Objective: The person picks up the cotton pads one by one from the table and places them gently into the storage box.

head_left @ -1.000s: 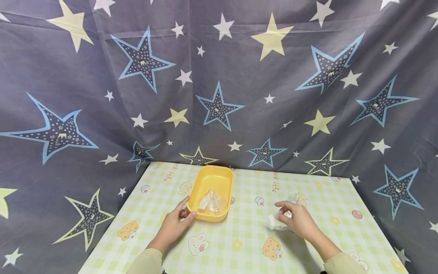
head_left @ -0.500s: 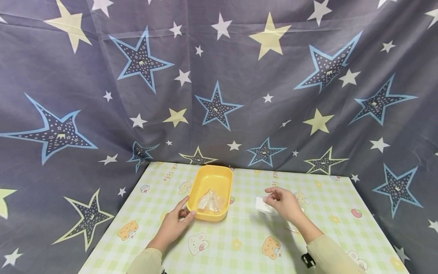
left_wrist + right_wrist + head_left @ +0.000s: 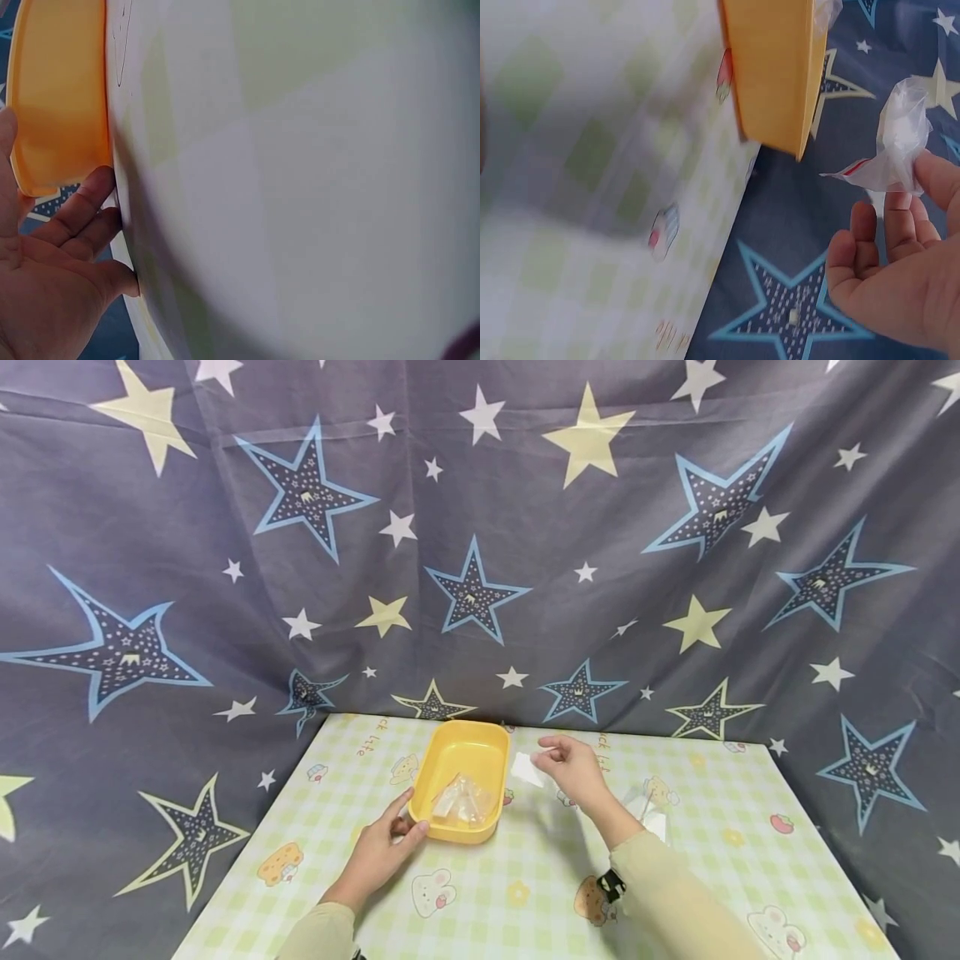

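Observation:
My left hand (image 3: 380, 853) holds the near left corner of a shallow yellow plastic tray (image 3: 426, 774), its thumb at the near side and index finger at the left side. In the left wrist view, the other fingers of that hand (image 3: 64, 262) rest low beside the tray (image 3: 60, 97). Small clear plastic bags with whitish contents (image 3: 461, 800) lie in the tray. Just right of the tray, my right hand (image 3: 576, 770) pinches a small clear zip bag (image 3: 527, 769) holding something white. The right wrist view shows this zip bag (image 3: 901, 135) with a red strip, between thumb and fingers.
Another clear bag with a white item (image 3: 651, 817) lies on the table right of my right forearm. A green and white checked cloth with cartoon prints (image 3: 517, 868) covers the table. A dark star-patterned curtain (image 3: 480, 485) hangs behind and along both sides.
My right hand has lifted a small zip bag off the table at the right and carried it leftward and away from me, beside the tray. The left hand has stayed at the tray corner.

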Available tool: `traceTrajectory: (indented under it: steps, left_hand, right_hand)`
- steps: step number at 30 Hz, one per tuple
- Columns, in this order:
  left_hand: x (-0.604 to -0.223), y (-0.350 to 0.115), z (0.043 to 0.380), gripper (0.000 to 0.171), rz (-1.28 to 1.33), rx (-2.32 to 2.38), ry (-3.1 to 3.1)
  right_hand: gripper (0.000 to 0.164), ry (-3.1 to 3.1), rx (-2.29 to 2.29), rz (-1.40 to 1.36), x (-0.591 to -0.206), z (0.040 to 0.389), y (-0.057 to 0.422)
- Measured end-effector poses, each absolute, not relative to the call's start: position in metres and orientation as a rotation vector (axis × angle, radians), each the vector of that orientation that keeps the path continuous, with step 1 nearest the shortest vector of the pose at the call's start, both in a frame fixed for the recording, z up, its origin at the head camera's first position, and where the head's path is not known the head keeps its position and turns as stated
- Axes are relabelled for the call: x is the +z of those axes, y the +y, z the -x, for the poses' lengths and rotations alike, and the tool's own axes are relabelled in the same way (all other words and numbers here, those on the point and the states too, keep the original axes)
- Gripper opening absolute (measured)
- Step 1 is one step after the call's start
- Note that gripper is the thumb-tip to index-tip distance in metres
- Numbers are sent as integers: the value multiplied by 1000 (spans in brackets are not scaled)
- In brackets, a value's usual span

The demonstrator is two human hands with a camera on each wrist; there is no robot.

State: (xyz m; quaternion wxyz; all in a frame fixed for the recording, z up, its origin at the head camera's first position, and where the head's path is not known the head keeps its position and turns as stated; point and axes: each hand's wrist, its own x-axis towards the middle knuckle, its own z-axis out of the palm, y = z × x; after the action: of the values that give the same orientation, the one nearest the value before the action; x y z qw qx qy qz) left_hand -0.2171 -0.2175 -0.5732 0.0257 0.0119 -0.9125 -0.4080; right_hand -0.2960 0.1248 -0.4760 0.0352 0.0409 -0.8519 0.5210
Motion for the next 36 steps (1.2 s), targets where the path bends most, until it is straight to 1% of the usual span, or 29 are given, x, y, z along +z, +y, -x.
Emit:
traceTrajectory:
  steps: [10, 15, 20, 25, 27, 29, 34, 36]
  left_hand:
    - [-574, -217, 218, 79, -65, -1247, -2838]
    - [-572, -217, 218, 78, -66, -1244, -2840]
    - [-572, -218, 219, 78, -57, -1237, -2838]
    - [-576, -219, 219, 79, -39, -1253, -2821]
    - [-576, -218, 219, 79, -33, -1263, -2812]
    - [-577, -218, 219, 79, -31, -1278, -2805]
    - [-578, -218, 219, 79, -27, -1268, -2807]
    - [-578, -218, 219, 79, -25, -1258, -2810]
  right_hand:
    - [34, -2666, 1532, -231, -483, 303, 72]
    - [31, -2724, 1430, -406, -488, 298, 51]
    - [28, -2765, 1117, -636, -500, 294, 36]
    - [28, -2771, 835, -765, -512, 291, 30]
    - [32, -2786, 743, -790, -515, 291, 27]
    - [41, -2808, 647, -799, -518, 292, 25]
    - [76, -2867, 409, -770, -524, 294, 18]
    - [87, -2884, 359, -748, -525, 294, 16]
